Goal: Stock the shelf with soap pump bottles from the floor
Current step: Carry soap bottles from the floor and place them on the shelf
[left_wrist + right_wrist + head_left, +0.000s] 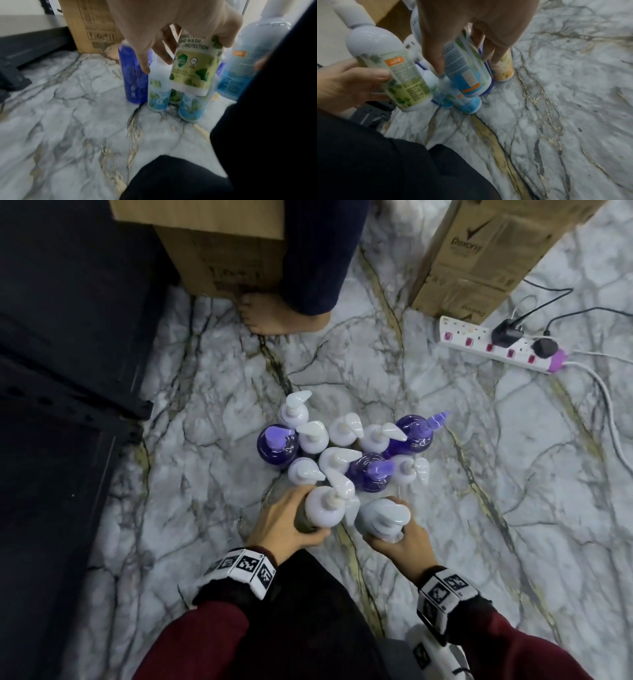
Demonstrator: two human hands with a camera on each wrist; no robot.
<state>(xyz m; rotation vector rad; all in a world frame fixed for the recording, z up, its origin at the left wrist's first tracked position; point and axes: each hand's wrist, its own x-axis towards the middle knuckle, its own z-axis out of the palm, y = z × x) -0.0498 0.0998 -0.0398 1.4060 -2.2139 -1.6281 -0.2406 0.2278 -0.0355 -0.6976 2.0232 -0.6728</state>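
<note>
My left hand is wrapped around a green-label bottle, gripping its upper body, the base lifted clear of the floor just above the bottles behind it. My right hand clasps a blue-label bottle the same way, tilted, thumb on one side and fingers on the other. Both sit at the near edge of the cluster standing on the marble, with the dark shelf to my left.

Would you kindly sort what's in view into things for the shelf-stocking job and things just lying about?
For the job:
green-label bottle in left hand
blue-label bottle in right hand
bottle cluster
black shelf

Lying about:
cardboard boxes
power strip
</note>
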